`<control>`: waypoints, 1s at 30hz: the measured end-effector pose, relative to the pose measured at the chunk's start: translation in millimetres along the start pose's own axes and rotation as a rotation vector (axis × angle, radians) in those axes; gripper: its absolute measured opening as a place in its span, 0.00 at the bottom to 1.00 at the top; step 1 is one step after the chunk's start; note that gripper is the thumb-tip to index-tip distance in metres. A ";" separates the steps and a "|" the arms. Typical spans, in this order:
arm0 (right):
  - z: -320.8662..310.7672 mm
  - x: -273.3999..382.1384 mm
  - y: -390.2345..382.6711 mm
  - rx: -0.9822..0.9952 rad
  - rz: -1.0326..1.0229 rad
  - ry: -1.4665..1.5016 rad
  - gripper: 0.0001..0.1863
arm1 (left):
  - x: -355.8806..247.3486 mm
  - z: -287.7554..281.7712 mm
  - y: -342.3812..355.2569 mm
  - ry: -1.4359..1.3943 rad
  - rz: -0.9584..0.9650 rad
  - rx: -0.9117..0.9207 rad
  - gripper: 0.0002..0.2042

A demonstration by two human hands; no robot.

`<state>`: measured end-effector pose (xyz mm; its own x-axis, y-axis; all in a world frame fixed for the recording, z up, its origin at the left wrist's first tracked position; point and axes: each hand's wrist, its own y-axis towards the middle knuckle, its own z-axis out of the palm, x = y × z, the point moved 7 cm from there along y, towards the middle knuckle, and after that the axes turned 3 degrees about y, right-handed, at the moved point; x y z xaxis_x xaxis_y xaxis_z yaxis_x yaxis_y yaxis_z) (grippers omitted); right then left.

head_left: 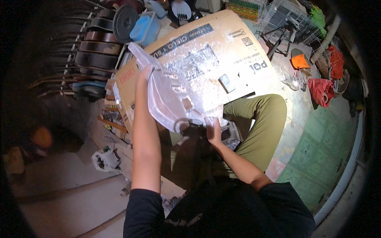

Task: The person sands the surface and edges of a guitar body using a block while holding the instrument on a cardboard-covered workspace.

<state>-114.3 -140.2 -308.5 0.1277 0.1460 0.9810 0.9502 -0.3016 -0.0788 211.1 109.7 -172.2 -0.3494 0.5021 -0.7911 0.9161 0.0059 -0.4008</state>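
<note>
Above my lap I hold a pale, whitish guitar body [162, 101] with several cut-out cavities in its face, tilted toward the far left. My left hand [145, 74] is closed around its far left edge, beside a narrow pale part that sticks out past the hand. My right hand [214, 131] is closed at its near right end, thumb up. Strong glare washes out that side, so the fingers' exact hold is partly hidden. Beyond the body lies a flat cardboard sheet [254, 43] dusted with white, with a small grey block [227, 83] on it.
Guitars [97, 47] hang in a row at the left. At the back are a blue tub [143, 28], a wire cage [279, 14] and a black stand [281, 39]. An orange cup [300, 61] and red bag [320, 91] lie right; a white plastic bag [106, 160] lies left.
</note>
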 end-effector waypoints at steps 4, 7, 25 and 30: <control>-23.3 -11.5 1.6 -0.133 0.263 0.192 0.18 | 15.2 -2.3 -12.1 -0.019 -0.040 -0.002 0.36; -18.3 -2.3 29.1 -0.025 0.167 0.245 0.15 | 13.1 -5.1 -11.7 -0.009 -0.051 0.032 0.35; 3.9 98.2 17.1 0.396 0.676 0.855 0.19 | -53.5 19.7 -266.3 0.154 0.267 -0.664 0.37; -2.3 136.7 -35.1 0.584 0.754 0.813 0.24 | -76.8 -10.6 -244.4 0.097 0.218 -0.412 0.30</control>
<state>-130.9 -111.7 -171.3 0.6791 -0.5669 0.4663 0.7275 0.4353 -0.5304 16.1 78.9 -8.6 -0.1387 0.6081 -0.7816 0.9746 0.2241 0.0014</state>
